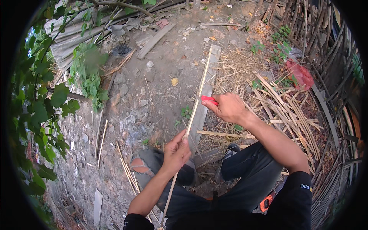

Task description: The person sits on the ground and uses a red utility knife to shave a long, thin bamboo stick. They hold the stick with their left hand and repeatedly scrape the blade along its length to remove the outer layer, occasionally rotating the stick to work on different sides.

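Note:
A long thin bamboo strip [201, 84] runs from near my lap up and away over the dirt. My left hand [176, 151] is closed around its lower part. My right hand [227, 107] grips a red-handled knife [209, 99], and the handle's tip meets the strip at mid-length. The blade is hidden. My knees in dark torn trousers sit below both hands.
A grey plank [205, 92] lies under the strip. A heap of cut bamboo strips [291, 111] and dry straw is on the right, with a red bag [301, 74] and a woven bamboo fence [326, 46]. Leafy plants [90, 73] and stones line the left. An orange tool [266, 202] lies by my leg.

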`<action>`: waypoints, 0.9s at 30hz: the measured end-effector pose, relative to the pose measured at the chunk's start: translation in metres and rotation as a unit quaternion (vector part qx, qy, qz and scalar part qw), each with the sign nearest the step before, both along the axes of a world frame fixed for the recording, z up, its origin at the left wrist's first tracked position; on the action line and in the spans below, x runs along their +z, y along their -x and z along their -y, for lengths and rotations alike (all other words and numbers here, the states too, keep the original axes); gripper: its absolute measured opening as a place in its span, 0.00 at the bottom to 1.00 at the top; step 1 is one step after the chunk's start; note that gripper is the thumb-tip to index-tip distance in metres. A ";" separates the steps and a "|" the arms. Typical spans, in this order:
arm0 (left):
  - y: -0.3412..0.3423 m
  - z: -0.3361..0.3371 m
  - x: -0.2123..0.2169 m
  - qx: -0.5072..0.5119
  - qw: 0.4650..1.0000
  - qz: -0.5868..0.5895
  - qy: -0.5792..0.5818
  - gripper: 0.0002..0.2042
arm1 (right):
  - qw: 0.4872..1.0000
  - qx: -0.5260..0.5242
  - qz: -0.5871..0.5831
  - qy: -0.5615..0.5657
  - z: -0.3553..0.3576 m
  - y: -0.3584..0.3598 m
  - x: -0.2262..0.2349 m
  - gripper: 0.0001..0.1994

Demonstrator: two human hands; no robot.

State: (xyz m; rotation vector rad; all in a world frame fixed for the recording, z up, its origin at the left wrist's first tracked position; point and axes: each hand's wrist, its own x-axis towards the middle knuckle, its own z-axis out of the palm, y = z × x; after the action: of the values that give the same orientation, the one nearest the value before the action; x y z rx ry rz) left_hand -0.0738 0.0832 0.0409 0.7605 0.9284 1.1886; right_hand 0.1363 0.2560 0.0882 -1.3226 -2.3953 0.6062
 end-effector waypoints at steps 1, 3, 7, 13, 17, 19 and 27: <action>-0.002 -0.001 0.001 -0.008 1.000 -0.009 0.000 0.24 | 1.000 -0.027 -0.011 0.001 -0.010 -0.007 -0.003 0.34; -0.004 0.001 0.003 -0.030 0.999 -0.027 -0.003 0.24 | 0.995 -0.103 -0.007 0.007 -0.035 -0.018 0.000 0.35; -0.010 0.015 -0.002 -0.100 0.994 -0.043 -0.019 0.24 | 0.950 -0.304 -0.063 0.026 -0.112 -0.092 -0.015 0.41; -0.009 0.014 -0.006 -0.074 0.989 -0.108 -0.063 0.22 | 0.856 -0.411 -0.299 0.095 -0.134 -0.197 -0.050 0.40; -0.012 0.002 -0.003 0.010 0.992 -0.125 -0.029 0.22 | 0.903 -0.240 -0.333 0.127 -0.074 -0.123 0.006 0.35; -0.016 -0.003 0.004 0.017 0.989 -0.146 -0.029 0.23 | 0.953 -0.158 -0.250 0.059 -0.047 -0.093 0.015 0.32; -0.003 -0.009 0.008 0.083 0.979 -0.188 -0.017 0.24 | 0.989 0.147 0.015 0.004 0.068 0.002 0.010 0.27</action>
State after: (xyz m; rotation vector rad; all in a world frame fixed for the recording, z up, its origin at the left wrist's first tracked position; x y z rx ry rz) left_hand -0.0711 0.0923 0.0490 0.9707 1.3064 1.2314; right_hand 0.1343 0.1876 0.0982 -0.9925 -2.6373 0.6777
